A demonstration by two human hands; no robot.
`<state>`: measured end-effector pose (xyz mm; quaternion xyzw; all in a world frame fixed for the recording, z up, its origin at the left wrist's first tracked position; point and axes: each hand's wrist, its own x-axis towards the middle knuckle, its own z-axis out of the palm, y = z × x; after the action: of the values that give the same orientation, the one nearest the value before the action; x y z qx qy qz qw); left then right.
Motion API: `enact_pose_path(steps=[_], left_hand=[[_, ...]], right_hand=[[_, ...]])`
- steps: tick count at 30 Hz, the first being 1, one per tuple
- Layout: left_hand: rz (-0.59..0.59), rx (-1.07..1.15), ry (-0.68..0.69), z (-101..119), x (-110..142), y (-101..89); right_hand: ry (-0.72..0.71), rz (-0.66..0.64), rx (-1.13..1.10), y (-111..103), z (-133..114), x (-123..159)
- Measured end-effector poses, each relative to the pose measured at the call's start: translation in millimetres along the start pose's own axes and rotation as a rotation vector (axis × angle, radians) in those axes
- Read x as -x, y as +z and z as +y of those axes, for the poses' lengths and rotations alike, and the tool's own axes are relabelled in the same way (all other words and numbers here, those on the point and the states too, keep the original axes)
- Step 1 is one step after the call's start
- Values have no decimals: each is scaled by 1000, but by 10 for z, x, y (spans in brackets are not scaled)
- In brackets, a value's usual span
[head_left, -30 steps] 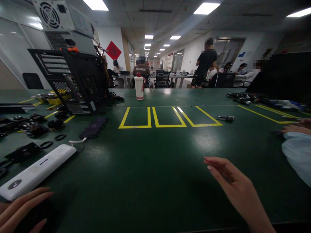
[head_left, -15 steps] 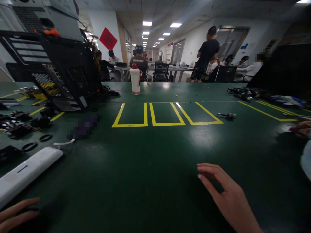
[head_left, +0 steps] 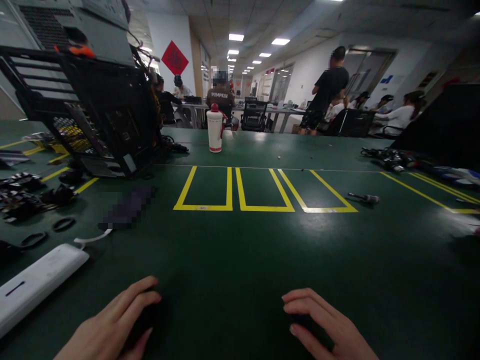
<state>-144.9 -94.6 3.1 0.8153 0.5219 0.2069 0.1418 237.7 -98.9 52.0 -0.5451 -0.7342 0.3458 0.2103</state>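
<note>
My left hand (head_left: 116, 317) is at the lower left over the green tabletop (head_left: 225, 260), fingers curved and thumb apart, with nothing in it. Left of it lies a long white device (head_left: 41, 285) with a dark slot and a white cable. At the lower right my right hand (head_left: 326, 322) faces it, palm inward, thumb and fingers apart and likewise bare. Both hands appear low over the table; whether they touch it I cannot tell. Ahead of them, yellow tape (head_left: 267, 208) marks three open-backed boxes on the surface.
An open black computer case (head_left: 112, 115) stands at left, with black parts (head_left: 22, 195) and rings beside it. A white bottle (head_left: 215, 131) stands at the back. Right of the tape lies a screwdriver (head_left: 365, 198); cables (head_left: 390, 159) are farther right. People sit and stand beyond.
My left hand has come in from the lower left edge toward the middle. My right hand has shifted left and lower. The view has turned slightly, and the neighbour's sleeve has left the frame.
</note>
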Motion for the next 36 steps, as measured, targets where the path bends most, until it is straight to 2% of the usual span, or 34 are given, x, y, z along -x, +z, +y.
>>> enact_pose_path(steps=[2,4,6,9,12,17,19,23,26,33,36], left_hand=[[-169,-71,-39,332,-452,6],[-266,-66,4,654,-870,37],[-279,-71,73,896,-1182,96],[-276,-59,131,1069,-1424,200],[-237,-9,122,1078,-1488,267],[-174,235,62,942,-1475,288],[-188,383,30,869,-1454,277],[-308,544,38,764,-1407,239],[-317,553,74,733,-1399,233],[-260,296,143,669,-1449,298],[-261,298,193,655,-1457,314]], right_hand=[[-15,-112,-141,25,-163,-192],[17,-112,-277,102,-281,-412],[34,-83,-377,204,-340,-629],[12,-35,-494,336,-336,-886],[11,51,-564,398,-274,-1012],[-7,65,-588,390,-220,-1016],[-3,68,-573,377,-229,-998],[-10,73,-571,379,-245,-970],[-31,78,-570,409,-237,-963],[-61,128,-557,488,-177,-1010],[-62,116,-557,485,-171,-1016]])
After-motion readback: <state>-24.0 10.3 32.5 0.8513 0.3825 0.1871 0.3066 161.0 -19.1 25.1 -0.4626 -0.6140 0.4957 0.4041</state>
